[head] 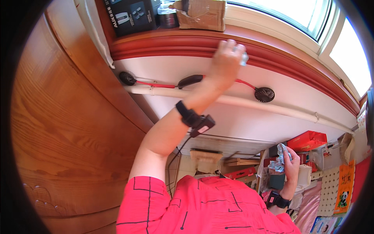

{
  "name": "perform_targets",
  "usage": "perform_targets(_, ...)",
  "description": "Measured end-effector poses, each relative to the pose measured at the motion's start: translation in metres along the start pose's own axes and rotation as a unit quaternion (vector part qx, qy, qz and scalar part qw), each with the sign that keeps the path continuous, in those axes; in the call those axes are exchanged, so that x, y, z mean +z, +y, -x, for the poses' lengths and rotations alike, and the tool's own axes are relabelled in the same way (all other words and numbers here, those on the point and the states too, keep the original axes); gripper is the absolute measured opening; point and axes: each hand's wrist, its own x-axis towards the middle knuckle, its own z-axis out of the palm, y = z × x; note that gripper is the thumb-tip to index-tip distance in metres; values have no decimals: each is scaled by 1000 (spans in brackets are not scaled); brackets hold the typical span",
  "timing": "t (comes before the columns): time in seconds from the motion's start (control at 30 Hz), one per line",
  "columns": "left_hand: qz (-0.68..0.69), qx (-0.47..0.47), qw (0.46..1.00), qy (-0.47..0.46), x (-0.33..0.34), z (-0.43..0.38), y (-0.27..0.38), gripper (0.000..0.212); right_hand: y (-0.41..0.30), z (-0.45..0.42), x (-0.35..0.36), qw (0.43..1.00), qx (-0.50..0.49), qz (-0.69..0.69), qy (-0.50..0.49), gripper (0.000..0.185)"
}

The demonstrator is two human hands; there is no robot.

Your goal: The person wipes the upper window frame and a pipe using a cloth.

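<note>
My left hand (229, 57), blurred, is at the front edge of the red-brown wooden windowsill (172, 44). Its fingers are curled around a small pale blue thing (244, 59) that looks like cloth, mostly hidden by the hand. Lower at the right, my right hand (291, 163) grips a crumpled pale blue and white cloth (279, 161), away from the sill. Both wrists wear black straps with small black devices. Below the sill, a red and black hand-held-shaped item with round slotted black ends (264, 94) spans the white wall behind my left forearm.
A black printed box (134, 16), a dark round container (169, 20) and a worn cardboard box (201, 17) stand on the sill. A cream pipe (248, 102) runs below. A wooden cabinet panel (73, 131) is at left; a red box (306, 141) and stacked goods are at right.
</note>
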Motion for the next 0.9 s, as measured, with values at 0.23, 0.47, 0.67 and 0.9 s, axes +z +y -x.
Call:
perform_targets(0.23,-206,-101,973,40,-131,43,-141,23,9,-1,-5,1000,5,15,2,25)
perform_targets(0.47,-382,-283,869,137,-181,49,-219,21,8,4,-14,1000,-6,10,2,25)
perform_targets(0.67,-335,-301,885,122,-155,45,-180,21,17,3,-18,1000,15,-2,17,24)
perform_targets(0.9,-213,-132,963,102,-136,30,-124,16,21,-8,-15,1000,-20,8,7,24)
